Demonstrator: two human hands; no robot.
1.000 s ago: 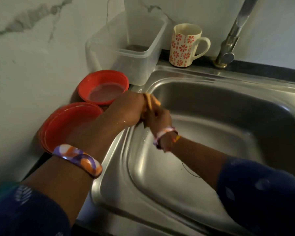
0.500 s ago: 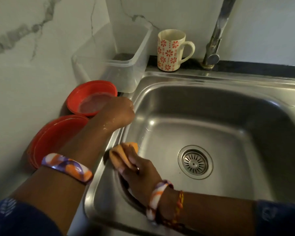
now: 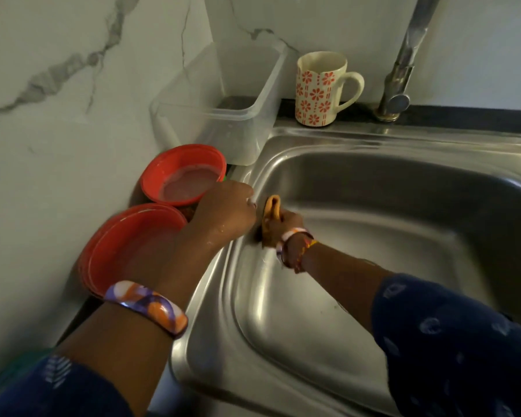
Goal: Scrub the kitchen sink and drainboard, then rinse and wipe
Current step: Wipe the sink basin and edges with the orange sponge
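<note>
The stainless steel sink (image 3: 373, 206) fills the right and middle of the head view. My right hand (image 3: 280, 228) grips an orange sponge (image 3: 272, 210) and presses it against the sink's left inner wall, near the far left corner. My left hand (image 3: 227, 210) rests on the sink's left rim (image 3: 211, 284) with its fingers curled, right beside the sponge; I see nothing in it. My right forearm hides the drain.
Two red bowls (image 3: 181, 179) (image 3: 127, 245) sit on the counter left of the sink, the far one holding cloudy liquid. A clear plastic tub (image 3: 223, 109), a flowered mug (image 3: 319, 88) and the tap (image 3: 403, 64) stand along the back wall.
My right hand has slid the sponge from the near left rim back up the left wall to the far corner. The left hand stays on the rim.
</note>
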